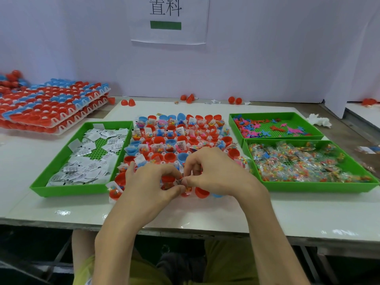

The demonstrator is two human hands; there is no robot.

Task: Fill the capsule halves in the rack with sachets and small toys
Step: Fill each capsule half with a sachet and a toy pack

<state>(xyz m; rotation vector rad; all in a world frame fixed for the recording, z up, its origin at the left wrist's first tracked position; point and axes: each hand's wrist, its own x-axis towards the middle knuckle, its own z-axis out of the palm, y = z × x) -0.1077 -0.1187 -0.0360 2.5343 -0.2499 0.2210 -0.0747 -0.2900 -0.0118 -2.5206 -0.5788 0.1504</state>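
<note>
The white rack (163, 154) sits mid-table, straight in front of the person. Its red and blue capsule halves (159, 139) stand mouth-up. Most in the far rows show a sachet or toy poking out, while a few red ones in the middle look bare. Over the near rows the left hand (152, 182) and right hand (218, 171) meet fingertip to fingertip, both curled and pinching one small printed sachet (179, 181) between them, just above a red half. I'd say the filling is well on and this is the sachet going into a near-row half. Next it wants narrowing and pressing down into the half beneath, then a reach to a tray for another piece. By my count there is one rack in work, holding dozens of halves, too many and too hidden by the hands to number exactly. There are three green trays: the left tray (70, 189) of white sachets just beside the rack, the far right tray (281, 138) of flat pink, blue and red toys, and the near right tray (320, 187) of clear packets of coloured bits. Further out, a stack of racks (51, 105), at least two deep and loaded with red and blue halves, lies at far left. About six loose red halves (231, 99) dot the back of the table (185, 214), one crumpled tissue (318, 120) lies beyond the trays, and one paper sign (168, 19) hangs on the wall.
</note>
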